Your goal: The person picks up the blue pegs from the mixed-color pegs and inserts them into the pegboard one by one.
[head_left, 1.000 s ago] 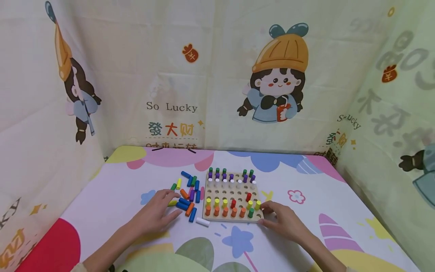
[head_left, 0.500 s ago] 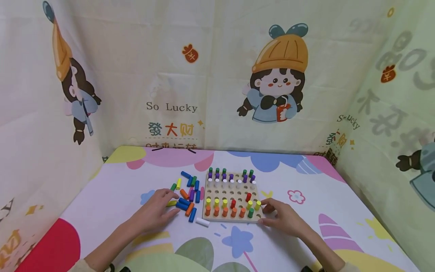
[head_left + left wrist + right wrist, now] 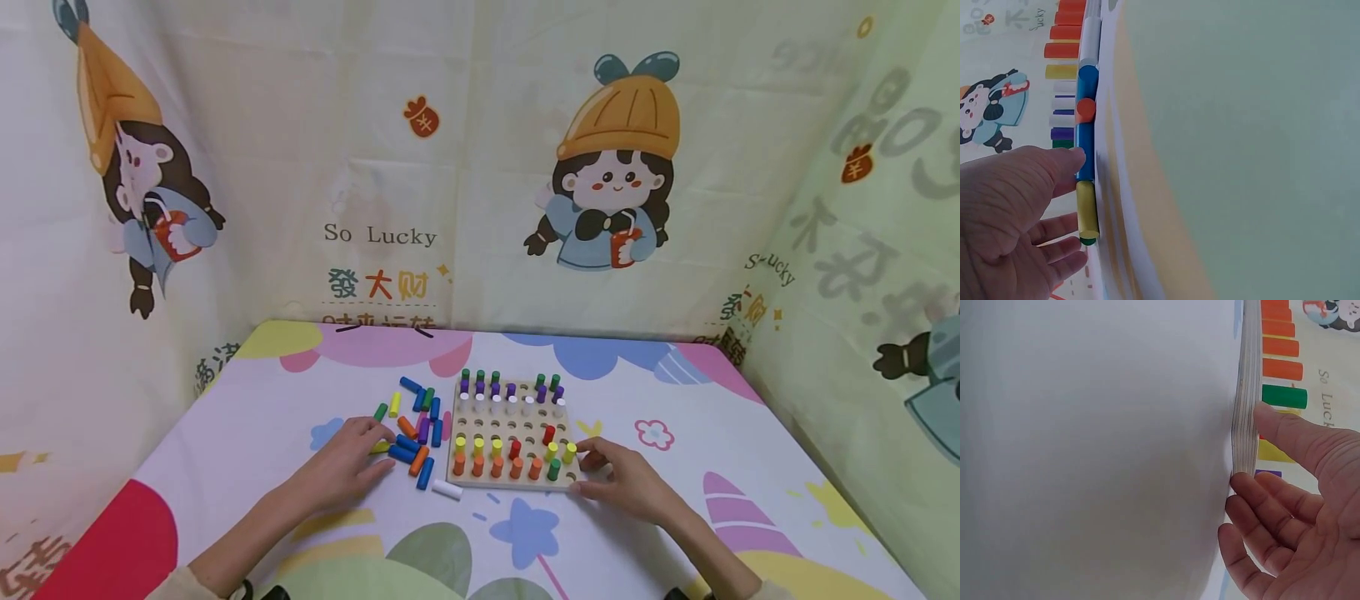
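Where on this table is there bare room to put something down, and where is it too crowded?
Free: the cloth right of the peg board, beyond the right hand, and the far strip between the board and the backdrop. Crowded: left of the board, where loose pegs lie against the left hand; a white peg lies at the board's near corner.

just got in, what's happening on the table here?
A person sits at a wooden pegboard partly filled with coloured pegs. The left hand lies with straight fingers on the pile of loose pegs left of the board, fingertips touching a yellow peg. The right hand rests at the board's near right corner, thumb against its edge. A white peg lies loose in front.
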### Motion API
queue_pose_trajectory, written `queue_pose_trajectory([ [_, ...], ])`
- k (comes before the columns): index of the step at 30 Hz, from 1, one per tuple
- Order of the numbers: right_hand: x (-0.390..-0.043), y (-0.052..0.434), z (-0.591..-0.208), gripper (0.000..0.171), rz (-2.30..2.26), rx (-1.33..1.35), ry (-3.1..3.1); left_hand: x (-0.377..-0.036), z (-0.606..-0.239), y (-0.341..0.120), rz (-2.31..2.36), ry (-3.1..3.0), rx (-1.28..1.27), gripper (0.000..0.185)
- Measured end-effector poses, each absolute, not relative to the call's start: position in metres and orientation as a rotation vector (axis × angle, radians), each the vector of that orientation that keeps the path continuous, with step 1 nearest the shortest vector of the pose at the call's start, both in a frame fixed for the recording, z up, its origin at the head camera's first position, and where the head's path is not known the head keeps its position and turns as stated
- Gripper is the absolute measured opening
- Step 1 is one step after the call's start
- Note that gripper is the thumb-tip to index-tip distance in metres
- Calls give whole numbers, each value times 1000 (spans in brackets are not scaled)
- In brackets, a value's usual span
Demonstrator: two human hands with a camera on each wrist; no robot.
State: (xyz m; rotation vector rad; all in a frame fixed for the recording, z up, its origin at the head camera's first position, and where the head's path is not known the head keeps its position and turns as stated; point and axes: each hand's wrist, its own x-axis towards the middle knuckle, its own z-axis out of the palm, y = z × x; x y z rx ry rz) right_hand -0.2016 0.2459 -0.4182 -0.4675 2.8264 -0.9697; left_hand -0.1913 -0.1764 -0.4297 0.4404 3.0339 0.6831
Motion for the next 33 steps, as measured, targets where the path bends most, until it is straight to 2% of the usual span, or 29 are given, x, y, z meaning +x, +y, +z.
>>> queue_pose_trajectory([
  [16,-201,255,-425,56,-992,-523,2824,-191,-437,-169,622,3054,532,12],
  [33,-199,257,-426,55,-1016,-523,2806,-189,-431,-167,717,3037,507,13],
])
